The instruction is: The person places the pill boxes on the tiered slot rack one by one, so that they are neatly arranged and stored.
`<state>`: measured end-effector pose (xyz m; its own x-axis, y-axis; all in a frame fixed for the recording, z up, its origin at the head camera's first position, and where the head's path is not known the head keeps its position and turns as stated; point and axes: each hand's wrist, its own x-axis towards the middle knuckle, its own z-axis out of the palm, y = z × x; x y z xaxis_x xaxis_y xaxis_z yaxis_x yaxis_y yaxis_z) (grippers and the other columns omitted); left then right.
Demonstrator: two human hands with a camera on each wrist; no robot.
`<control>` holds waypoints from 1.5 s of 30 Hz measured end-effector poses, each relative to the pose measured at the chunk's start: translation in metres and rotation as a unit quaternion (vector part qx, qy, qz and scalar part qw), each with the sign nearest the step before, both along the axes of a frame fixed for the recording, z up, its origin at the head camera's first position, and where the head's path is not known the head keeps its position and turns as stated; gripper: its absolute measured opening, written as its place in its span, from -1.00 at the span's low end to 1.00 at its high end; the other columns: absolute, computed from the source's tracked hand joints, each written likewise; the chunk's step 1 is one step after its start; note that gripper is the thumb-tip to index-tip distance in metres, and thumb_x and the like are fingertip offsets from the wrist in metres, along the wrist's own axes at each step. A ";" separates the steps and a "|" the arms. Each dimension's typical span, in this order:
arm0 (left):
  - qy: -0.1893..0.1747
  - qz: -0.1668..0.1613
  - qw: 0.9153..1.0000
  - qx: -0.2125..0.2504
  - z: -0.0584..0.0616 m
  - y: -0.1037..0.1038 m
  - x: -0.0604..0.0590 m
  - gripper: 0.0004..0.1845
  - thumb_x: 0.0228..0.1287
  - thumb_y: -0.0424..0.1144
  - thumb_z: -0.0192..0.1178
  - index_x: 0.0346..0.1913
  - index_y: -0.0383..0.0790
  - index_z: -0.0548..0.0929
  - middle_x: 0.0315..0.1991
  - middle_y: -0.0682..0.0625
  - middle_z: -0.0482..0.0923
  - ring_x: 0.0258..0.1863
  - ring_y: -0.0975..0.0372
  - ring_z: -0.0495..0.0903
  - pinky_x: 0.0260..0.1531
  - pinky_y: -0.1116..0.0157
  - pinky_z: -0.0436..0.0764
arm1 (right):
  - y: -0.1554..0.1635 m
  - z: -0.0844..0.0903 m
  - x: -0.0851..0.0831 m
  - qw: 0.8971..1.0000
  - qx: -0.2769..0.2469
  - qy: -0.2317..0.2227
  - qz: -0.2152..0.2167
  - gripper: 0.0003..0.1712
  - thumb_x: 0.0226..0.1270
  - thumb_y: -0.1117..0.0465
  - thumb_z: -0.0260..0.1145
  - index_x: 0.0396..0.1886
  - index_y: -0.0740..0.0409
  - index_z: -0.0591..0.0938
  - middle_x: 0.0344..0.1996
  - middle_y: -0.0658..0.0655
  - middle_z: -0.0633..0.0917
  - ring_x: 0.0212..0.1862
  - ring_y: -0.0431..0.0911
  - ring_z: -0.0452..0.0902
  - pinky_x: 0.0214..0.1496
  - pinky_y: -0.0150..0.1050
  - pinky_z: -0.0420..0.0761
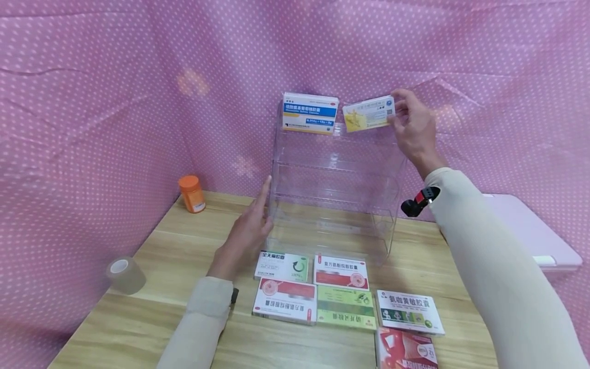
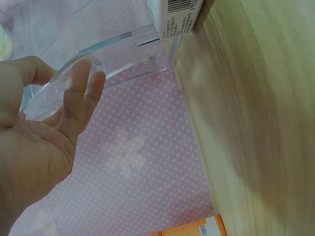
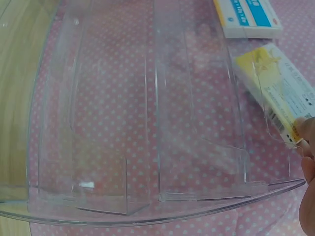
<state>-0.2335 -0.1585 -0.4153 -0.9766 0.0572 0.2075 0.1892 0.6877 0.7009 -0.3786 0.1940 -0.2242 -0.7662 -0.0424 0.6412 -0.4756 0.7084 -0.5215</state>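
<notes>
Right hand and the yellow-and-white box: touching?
Touching. The head view shows the right hand pinching one end of the yellow-and-white box between thumb and fingers.

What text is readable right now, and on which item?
"硫酸氨基葡萄糖胶囊": blue-and-white box
"全天麻胶囊": white-and-green box
"复方氨酚烷胺胶囊": right red-and-white box; left red-and-white box, upside down
"清开灵胶囊": green box, upside down
"氨咖黄敏胶囊": white box with green band
Too small, blurred or cut off: yellow-and-white box in right hand, red box, orange bottle, remaining print.
</notes>
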 end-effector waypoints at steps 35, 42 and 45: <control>-0.016 -0.004 1.000 0.003 -0.001 -0.004 0.001 0.19 0.54 -0.37 0.17 0.65 0.72 -0.44 0.68 -0.10 0.26 0.43 -0.15 0.55 0.36 -0.23 0.63 | -0.017 -0.012 0.010 0.989 0.132 -0.026 -0.062 -0.43 0.41 0.28 0.29 0.42 0.16 0.61 0.25 0.45 0.63 0.31 0.40 0.43 0.42 0.35 0.31; -0.011 -0.007 1.000 0.014 0.000 -0.003 0.002 0.24 0.54 -0.40 0.18 0.58 0.83 -0.47 0.77 -0.01 0.06 0.50 -0.15 0.50 0.42 -0.23 0.58 | -0.008 -0.011 0.019 0.995 0.096 -0.003 -0.013 -0.31 0.30 0.38 0.33 0.46 0.27 0.53 0.30 0.50 0.57 0.40 0.39 0.39 0.55 0.30 0.33; -0.007 -0.010 1.000 0.015 0.000 -0.003 0.001 0.22 0.53 -0.40 0.18 0.61 0.79 -0.44 0.79 0.03 0.02 0.51 -0.15 0.49 0.42 -0.22 0.58 | -0.002 -0.012 0.026 0.998 0.068 0.002 -0.002 -0.34 0.29 0.41 0.32 0.43 0.30 0.54 0.31 0.47 0.56 0.42 0.36 0.39 0.57 0.28 0.36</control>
